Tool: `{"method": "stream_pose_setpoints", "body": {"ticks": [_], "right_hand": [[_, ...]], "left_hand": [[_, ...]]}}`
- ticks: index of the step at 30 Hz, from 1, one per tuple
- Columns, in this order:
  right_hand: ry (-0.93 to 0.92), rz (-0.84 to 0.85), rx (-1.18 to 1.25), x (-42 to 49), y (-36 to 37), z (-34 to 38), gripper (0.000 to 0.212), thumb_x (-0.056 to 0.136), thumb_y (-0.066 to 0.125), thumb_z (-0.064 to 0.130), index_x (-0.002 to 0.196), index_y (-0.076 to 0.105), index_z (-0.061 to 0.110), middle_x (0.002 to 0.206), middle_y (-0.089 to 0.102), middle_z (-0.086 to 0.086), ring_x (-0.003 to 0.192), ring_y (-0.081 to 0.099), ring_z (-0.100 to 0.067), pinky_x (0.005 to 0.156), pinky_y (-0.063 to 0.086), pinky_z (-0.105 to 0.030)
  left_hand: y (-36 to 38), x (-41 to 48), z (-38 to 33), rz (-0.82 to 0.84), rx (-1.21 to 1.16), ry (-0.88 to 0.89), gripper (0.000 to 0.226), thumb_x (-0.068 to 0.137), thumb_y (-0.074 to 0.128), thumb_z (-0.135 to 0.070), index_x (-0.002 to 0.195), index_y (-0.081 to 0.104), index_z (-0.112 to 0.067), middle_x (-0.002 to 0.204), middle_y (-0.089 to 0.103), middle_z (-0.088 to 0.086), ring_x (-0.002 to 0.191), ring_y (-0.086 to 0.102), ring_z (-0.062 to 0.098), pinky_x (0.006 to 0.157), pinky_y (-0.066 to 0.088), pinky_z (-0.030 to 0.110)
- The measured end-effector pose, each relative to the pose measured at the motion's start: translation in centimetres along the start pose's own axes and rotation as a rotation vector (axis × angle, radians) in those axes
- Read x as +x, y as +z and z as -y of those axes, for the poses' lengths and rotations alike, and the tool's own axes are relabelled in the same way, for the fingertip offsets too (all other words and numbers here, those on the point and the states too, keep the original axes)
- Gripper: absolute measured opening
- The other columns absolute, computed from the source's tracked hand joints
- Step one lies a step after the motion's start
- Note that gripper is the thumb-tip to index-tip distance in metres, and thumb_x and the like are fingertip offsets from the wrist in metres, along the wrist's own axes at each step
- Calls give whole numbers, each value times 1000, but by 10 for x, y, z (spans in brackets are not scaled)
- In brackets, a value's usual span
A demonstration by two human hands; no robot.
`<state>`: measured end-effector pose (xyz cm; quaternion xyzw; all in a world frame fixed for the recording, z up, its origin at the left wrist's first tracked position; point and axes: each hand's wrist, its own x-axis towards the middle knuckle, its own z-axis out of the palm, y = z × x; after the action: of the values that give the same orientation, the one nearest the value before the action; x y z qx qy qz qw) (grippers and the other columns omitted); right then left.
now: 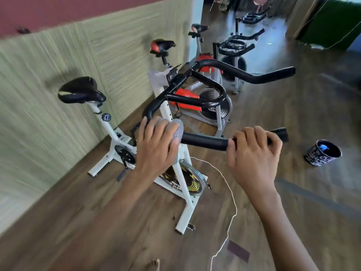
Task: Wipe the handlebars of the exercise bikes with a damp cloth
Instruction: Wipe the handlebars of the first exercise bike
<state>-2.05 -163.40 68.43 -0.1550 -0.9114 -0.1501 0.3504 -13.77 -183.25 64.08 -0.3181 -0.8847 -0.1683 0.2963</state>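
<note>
- At the bottom edge we see a bare foot (pixel 153 265) on the wooden floor (pixel 97 222), which is brown planking with a dull sheen.
- A thin white cord (pixel 232 194) trails in loops across the planks, and a small dark patch (pixel 238 251) lies flat just beside its lower end.
- The left hand (pixel 156 147) is curled over the grey cloth (pixel 177 131) and presses it against the handlebar (pixel 205 142), at the bend where the near black grip begins.
- The right hand (pixel 254 153) grips the same bar near its open outer end, fingers wrapped over the top and thumb underneath.
- Below the hands stands the white bike (pixel 183 184), its feet flat on the planks and its flywheel (pixel 191 180) marked in yellow and black.
- Its black saddle (pixel 80 90) sits to the left, close to the wall.
- To the right, well apart from the bike, a patterned cup (pixel 322 153) stands upright on the floor with something blue (pixel 323 147) inside; we cannot tell what it is.
- A grey strip (pixel 312 194) runs across the floor near the cup.
- Behind the white bike is a second bike (pixel 187 96) with orange-red panels and a red-and-black saddle (pixel 161 45).
- Further bikes (pixel 234 61) line up beyond it, their black bars catching light off a glossier stretch of floor.
- The left wall (pixel 58 55) is pale green with a fine streaked texture, topped by a maroon band (pixel 58 8).
- At the far right a green turf-like panel (pixel 332 22) leans or stands; we cannot tell which.
</note>
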Motion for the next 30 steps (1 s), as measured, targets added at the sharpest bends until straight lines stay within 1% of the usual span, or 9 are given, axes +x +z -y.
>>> {"method": "stream_pose_setpoints", "body": {"ticks": [5, 8, 11, 16, 18, 20, 22, 25, 30], "right_hand": [[41, 54, -100, 1, 0, 18, 38, 100, 37, 29, 78, 61, 10, 78, 59, -5, 91, 56, -31, 99, 33, -43], [83, 58, -79, 6, 3, 29, 35, 100, 38, 25, 76, 60, 11, 75, 58, -5, 84, 56, -30, 100, 35, -45], [106, 52, -8, 8, 11, 42, 30, 99, 40, 20, 75, 57, 12, 73, 57, -5, 75, 56, -29, 102, 33, -45], [136, 57, 9, 2, 17, 42, 29, 100, 37, 21, 78, 54, 12, 75, 54, -5, 75, 53, -29, 105, 31, -45], [158, 70, 6, 2, 17, 46, 28, 100, 37, 21, 79, 54, 12, 75, 54, -5, 76, 52, -29, 108, 29, -45], [149, 69, 4, 0, 18, 47, 28, 101, 38, 22, 81, 55, 12, 76, 54, -4, 78, 53, -29, 109, 28, -46], [133, 68, 6, -2, 18, 47, 30, 101, 37, 25, 81, 55, 12, 76, 55, -4, 80, 54, -29, 111, 26, -46], [147, 65, 3, -2, 19, 48, 33, 101, 34, 25, 80, 56, 12, 76, 57, -5, 82, 54, -30, 111, 25, -46], [161, 58, 23, 0, 19, 51, 33, 101, 33, 24, 80, 55, 12, 75, 59, -5, 82, 53, -30, 111, 25, -47]], "left_hand": [[5, 6, 27, -81, -146, -84, 39, 98, 31, -28, 117, 59, -10, 122, 60, 11, 125, 46, 37, 104, 33, 62], [15, 1, 3, -150, -181, -26, 38, 100, 29, -27, 117, 57, -9, 121, 56, 8, 127, 42, 37, 112, 27, 56], [15, -2, 15, -117, -121, 89, 33, 97, 34, -27, 119, 55, -14, 119, 59, 7, 124, 47, 34, 114, 24, 55], [10, 15, 66, -32, -245, 13, 39, 98, 28, -29, 117, 57, -12, 125, 59, 8, 127, 46, 32, 111, 25, 62], [7, 19, 66, 10, -382, -38, 42, 98, 28, -27, 119, 58, -7, 132, 55, 11, 133, 42, 31, 112, 26, 58], [4, 14, 56, 27, -467, -105, 45, 99, 28, -27, 128, 53, -4, 145, 44, 13, 144, 29, 29, 119, 20, 47], [1, 3, 45, 71, -485, -180, 50, 101, 27, -32, 141, 42, -5, 157, 27, 13, 150, 13, 26, 123, 12, 38], [-9, 13, 44, 184, -455, -168, 55, 100, 22, -36, 141, 40, -3, 158, 21, 16, 150, 7, 30, 122, 10, 41], [-24, 78, 63, 599, -289, -157, 50, 104, 23, -25, 152, 27, -15, 164, 0, 2, 150, -3, 22, 120, 6, 41]]}}
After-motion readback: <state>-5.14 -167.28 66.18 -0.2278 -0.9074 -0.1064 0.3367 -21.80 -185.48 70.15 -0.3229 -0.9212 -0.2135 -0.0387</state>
